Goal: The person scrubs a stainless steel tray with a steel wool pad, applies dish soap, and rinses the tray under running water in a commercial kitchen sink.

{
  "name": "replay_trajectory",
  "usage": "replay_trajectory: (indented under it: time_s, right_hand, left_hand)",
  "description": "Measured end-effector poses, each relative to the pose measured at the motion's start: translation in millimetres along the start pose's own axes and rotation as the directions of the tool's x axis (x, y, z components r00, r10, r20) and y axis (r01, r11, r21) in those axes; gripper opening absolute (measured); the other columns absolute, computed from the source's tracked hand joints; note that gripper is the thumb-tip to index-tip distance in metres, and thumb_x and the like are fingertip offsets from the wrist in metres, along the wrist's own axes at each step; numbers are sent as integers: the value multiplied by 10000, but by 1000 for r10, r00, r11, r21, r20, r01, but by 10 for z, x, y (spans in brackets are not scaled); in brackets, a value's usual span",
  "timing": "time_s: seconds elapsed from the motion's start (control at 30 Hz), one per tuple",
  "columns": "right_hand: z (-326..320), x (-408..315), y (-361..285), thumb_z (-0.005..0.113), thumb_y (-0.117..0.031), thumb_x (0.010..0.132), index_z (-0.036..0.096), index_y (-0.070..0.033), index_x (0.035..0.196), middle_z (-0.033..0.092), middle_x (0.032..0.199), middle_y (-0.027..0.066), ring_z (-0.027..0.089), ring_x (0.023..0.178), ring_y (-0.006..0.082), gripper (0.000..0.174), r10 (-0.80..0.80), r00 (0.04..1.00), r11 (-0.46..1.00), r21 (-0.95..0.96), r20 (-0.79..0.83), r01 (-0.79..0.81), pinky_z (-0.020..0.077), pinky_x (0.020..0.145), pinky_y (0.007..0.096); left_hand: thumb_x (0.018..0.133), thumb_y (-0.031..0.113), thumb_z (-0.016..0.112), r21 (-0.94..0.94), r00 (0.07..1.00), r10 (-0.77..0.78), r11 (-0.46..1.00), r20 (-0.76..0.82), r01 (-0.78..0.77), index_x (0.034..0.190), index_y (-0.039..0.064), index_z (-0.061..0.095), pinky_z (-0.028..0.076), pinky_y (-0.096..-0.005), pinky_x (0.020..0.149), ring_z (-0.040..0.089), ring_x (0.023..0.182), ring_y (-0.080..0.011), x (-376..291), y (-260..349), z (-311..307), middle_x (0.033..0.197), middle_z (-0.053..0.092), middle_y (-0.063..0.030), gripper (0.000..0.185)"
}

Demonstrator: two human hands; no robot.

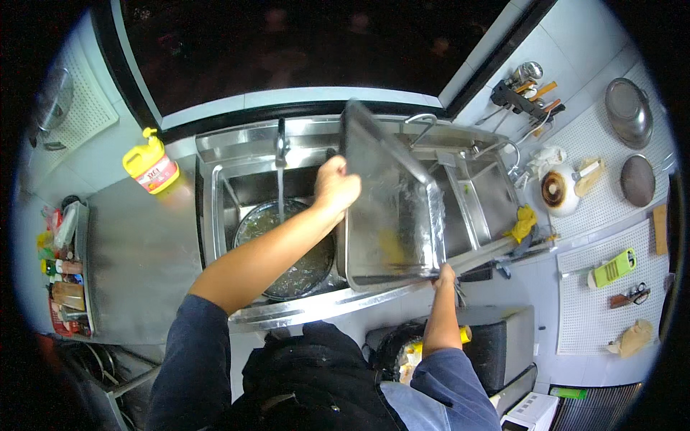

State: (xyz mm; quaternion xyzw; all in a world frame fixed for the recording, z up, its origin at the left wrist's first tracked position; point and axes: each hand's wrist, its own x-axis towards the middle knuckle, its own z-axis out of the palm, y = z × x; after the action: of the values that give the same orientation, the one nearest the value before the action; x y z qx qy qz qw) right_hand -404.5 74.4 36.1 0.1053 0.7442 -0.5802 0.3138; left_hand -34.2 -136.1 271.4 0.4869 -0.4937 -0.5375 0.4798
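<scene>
A rectangular stainless steel pan (pixel 388 215) is held tilted over the sink by both hands. My left hand (pixel 337 186) grips its left edge. At its lower right corner, my right hand (pixel 444 273) is closed on the rim. The pan looks wet and shiny along its right side. Water runs from a faucet (pixel 281 141) into a large round vessel (pixel 323 269) filled with water, which stands in the left sink basin (pixel 216 215). My left forearm covers part of that vessel.
A yellow jug (pixel 153 168) with a pump stands on the steel counter (pixel 135 258) at left. A bin (pixel 388 350) is below the sink front. Yellow gloves (pixel 522 223) lie at the right sink edge. Pans and utensils hang at right, and seasoning containers (pixel 69 294) fill a rack at far left.
</scene>
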Motion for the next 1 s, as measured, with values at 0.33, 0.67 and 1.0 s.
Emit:
replay_trajectory:
  time_s: [0.33,0.67,1.0]
  right_hand:
    - [116,-1441,-1514,429,-568,989,354,59,1414,370,1476,322,416,1343,449,761,-232,837,928,370,496,38,340,1120,589]
    - [-262,-960,-1673,382,-458,1035,523,34,1275,599,1261,225,577,1161,365,565,-62,898,959,275,436,-68,447,1048,524]
    - [180,-1389,-199,496,-423,1028,580,-12,1266,607,1284,104,572,1138,263,482,-46,998,831,556,39,17,443,1025,402]
  left_hand:
    - [690,-63,575,10,762,621,774,185,-633,716,27,399,474,-399,690,594,790,-332,-737,846,747,1000,606,-172,199]
    - [760,80,677,-229,-96,778,63,621,-971,660,30,536,471,-494,1064,563,1260,-366,-698,-127,-262,1381,558,-210,180]
    - [764,84,737,565,654,669,404,354,-719,980,62,571,475,-431,982,581,1148,-345,-650,-1043,-1419,1223,591,-157,273]
